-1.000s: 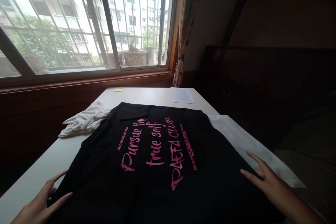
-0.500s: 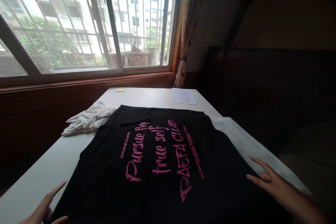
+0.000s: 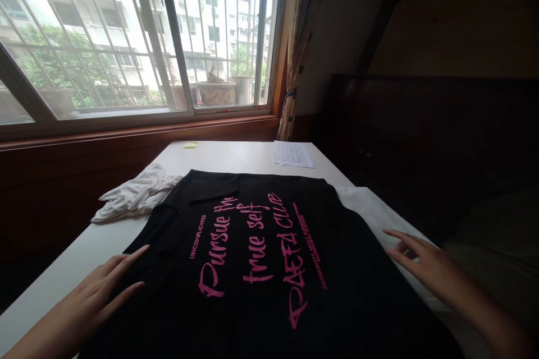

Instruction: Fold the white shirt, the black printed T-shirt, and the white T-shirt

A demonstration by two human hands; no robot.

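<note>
A black T-shirt point(image 3: 177, 291) with pink lettering lies spread over the white table point(image 3: 59, 286), its neckline toward the left. One sleeve is folded inward along the far edge. My left hand point(image 3: 105, 286) is over the shirt's near left part, fingers stretched out and thumb apart, holding nothing. At the shirt's right edge is my right hand point(image 3: 421, 261), its index finger and thumb extended with a gap between them and the other fingers curled. Whether its thumb touches the fabric I cannot tell.
Crumpled white cloth point(image 3: 137, 193) lies at the table's left edge. Printed sheets point(image 3: 293, 155) and a yellow note point(image 3: 190, 145) are at the far end. White material point(image 3: 379, 207) extends along the right side. A barred window point(image 3: 210, 39) and a tied curtain point(image 3: 292, 95) stand beyond.
My left hand has moved forward and right, from the shirt's left edge to over the fabric. My right hand has shifted slightly forward and left. The shirt looks nearly unchanged.
</note>
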